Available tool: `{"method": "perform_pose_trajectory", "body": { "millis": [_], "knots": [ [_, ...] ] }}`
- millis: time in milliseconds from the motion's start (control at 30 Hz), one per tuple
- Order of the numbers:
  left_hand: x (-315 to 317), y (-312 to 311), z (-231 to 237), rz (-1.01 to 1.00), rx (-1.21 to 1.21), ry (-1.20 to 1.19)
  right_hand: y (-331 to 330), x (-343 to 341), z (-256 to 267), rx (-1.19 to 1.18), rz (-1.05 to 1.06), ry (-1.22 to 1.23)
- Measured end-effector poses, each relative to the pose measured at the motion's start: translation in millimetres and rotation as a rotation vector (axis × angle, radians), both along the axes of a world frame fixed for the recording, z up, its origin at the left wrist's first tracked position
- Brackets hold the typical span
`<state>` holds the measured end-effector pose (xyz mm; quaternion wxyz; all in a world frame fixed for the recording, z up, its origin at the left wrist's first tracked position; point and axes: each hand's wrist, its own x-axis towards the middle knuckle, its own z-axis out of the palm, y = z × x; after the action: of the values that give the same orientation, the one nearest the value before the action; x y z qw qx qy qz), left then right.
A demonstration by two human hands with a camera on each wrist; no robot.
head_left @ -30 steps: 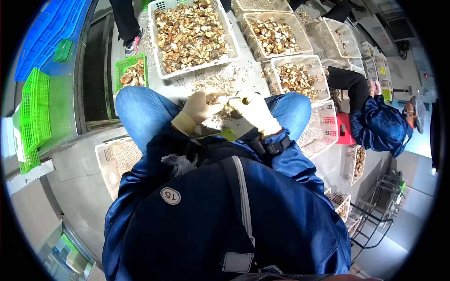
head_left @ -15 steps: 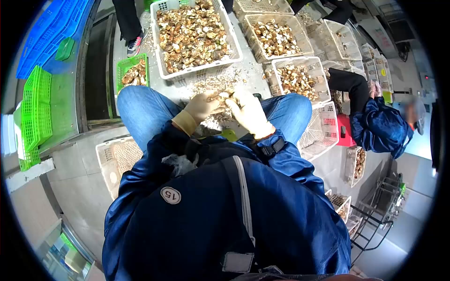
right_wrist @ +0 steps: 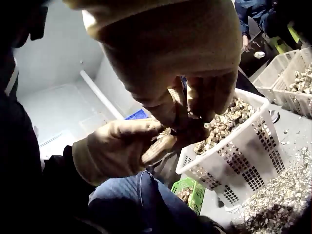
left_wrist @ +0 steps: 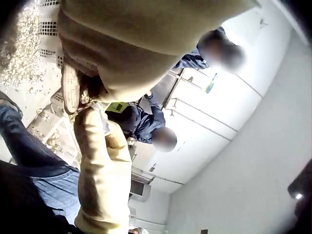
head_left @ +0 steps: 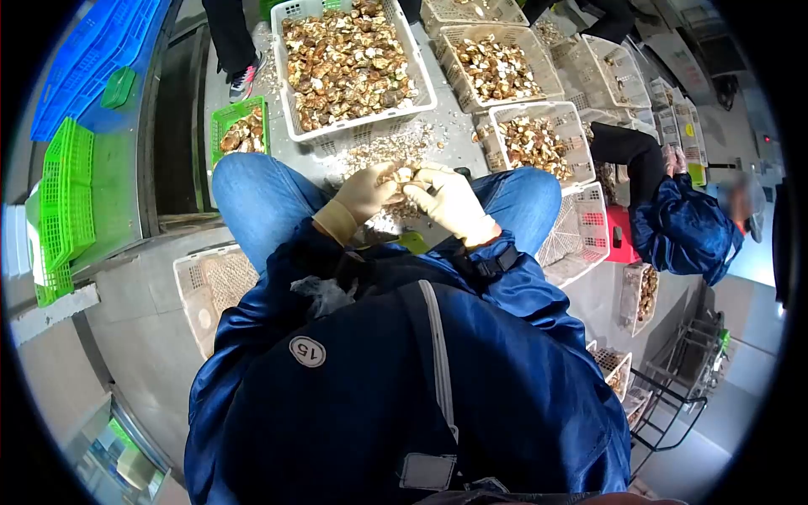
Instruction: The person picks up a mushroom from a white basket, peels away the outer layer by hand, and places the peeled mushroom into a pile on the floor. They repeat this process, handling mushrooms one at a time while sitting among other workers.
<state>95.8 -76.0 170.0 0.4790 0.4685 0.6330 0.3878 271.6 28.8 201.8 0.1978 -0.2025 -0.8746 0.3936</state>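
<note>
1. Landmark: large white crate [head_left: 362, 123], heaped with brown-and-cream, mushroom-like chunks.
2. Just nearside of large white crate: left hand [head_left: 364, 195], cream glove, thumb and fingers pinching a small piece [head_left: 400, 176].
3. Also nearside of crate, to the left hand's right: right hand [head_left: 452, 204], cream glove, fingers bent onto same piece; fingertips partly hidden.
4. Hands close together, meeting at small piece. Location of piece: between both gloves, off the floor, nearside of crate; exact outline too small to read.
5. At foot of crate, nearside: pale scraps [head_left: 379, 151] strewn over grey floor.
6. Nearer than crate, either side of hands: knees in blue jeans [head_left: 268, 200].
7. Left of crate: small green basket [head_left: 214, 139] with similar chunks; beyond basket, dark shoe [head_left: 242, 82] with pink trim.
8. Right of crate: white baskets [head_left: 582, 156], partly filled.
9. Far right of crate: red box [head_left: 620, 236], then person in navy jacket [head_left: 686, 225].
</note>
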Motion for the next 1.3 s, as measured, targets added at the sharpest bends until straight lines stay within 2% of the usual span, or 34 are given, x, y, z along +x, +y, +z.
{"method": "perform_pose_trajectory", "body": {
  "millis": [33, 133, 167, 200, 267, 367, 400, 467, 500, 567, 633, 700, 733, 767, 833, 867, 900, 1000, 1033, 1067, 1100, 1133, 1200, 1233, 1267, 1300],
  "knots": [
    [-4, 1, -16, -0.092, 0.081, 0.198, 0, 3, 0, 0.054, -0.033, -0.122],
    [0, -2, -32, 0.041, 0.082, -0.367, -2, -1, 16, -0.201, -0.163, -0.181],
    [0, -5, -36, 0.085, 0.078, -0.552, 0, 0, 6, -0.254, -0.211, -0.171],
    [0, -4, -25, 0.117, 0.052, -0.63, -1, 0, 7, -0.392, -0.199, -0.14],
    [2, -3, -15, 0.155, 0.01, -0.572, -1, -1, 15, -0.197, -0.08, -0.092],
    [-6, -3, -6, -0.026, -0.052, -0.38, 1, 0, 10, -0.198, -0.208, -0.215],
    [-6, -3, -10, 0.018, -0.065, -0.471, 1, -2, 12, -0.313, -0.29, -0.245],
    [-2, -3, -22, 0.104, -0.091, -0.655, 5, -2, 5, -0.186, -0.16, -0.16],
    [1, -2, -18, 0.123, -0.057, -0.598, 2, -1, 1, -0.16, -0.143, -0.146],
    [-2, -6, -7, -0.026, 0.032, -0.252, -1, -1, -4, -0.101, -0.11, -0.116],
    [1, -4, -12, 0.143, -0.088, -0.861, 1, -1, 4, -0.288, -0.175, -0.19],
    [1, -6, -11, 0.169, -0.106, -0.763, 0, -3, 13, -0.525, -0.225, -0.255],
    [1, -7, -8, 0.18, -0.115, -0.715, -3, -2, 10, -0.435, -0.184, -0.182],
    [0, -6, -33, 0.212, -0.127, -0.728, -4, -1, 5, -0.34, -0.144, -0.111],
    [2, -3, -26, 0.215, -0.138, -0.748, -6, -1, 6, -0.09, -0.104, -0.059],
    [2, -4, -23, 0.218, -0.147, -0.758, -8, -1, 7, -0.14, -0.156, -0.091],
    [0, -1, -57, 0.167, -0.048, -0.792, -10, -2, 9, -0.19, -0.205, -0.122],
    [-17, 8, -32, -0.408, 0.105, 0.522, -11, -3, 12, -0.216, -0.264, -0.123],
    [-15, 1, -14, -0.325, 0.194, 0.556, -9, -1, 12, -0.209, -0.266, -0.119],
    [-10, -3, -16, -0.224, 0.171, 0.026, -6, 2, 11, -0.201, -0.27, -0.116],
    [-6, -7, -23, -0.114, 0.139, -0.501, -2, 3, 3, -0.39, -0.317, -0.145],
    [-3, -8, -35, 0.007, 0.098, -1.026, -2, 2, 4, -0.328, -0.28, -0.151],
    [-5, -3, -50, -0.071, 0.193, -0.446, -4, 1, 7, -0.209, -0.205, -0.164],
    [-2, 0, -49, -0.009, -0.008, -0.492, -6, -2, 5, -0.083, -0.175, -0.038],
    [-2, 3, -48, 0.053, -0.208, -0.534, -4, -1, 2, -0.082, -0.234, -0.059],
    [-3, 3, -46, 0.021, -0.175, -0.661, -2, -1, -2, -0.083, -0.293, -0.081]
  ]
}}
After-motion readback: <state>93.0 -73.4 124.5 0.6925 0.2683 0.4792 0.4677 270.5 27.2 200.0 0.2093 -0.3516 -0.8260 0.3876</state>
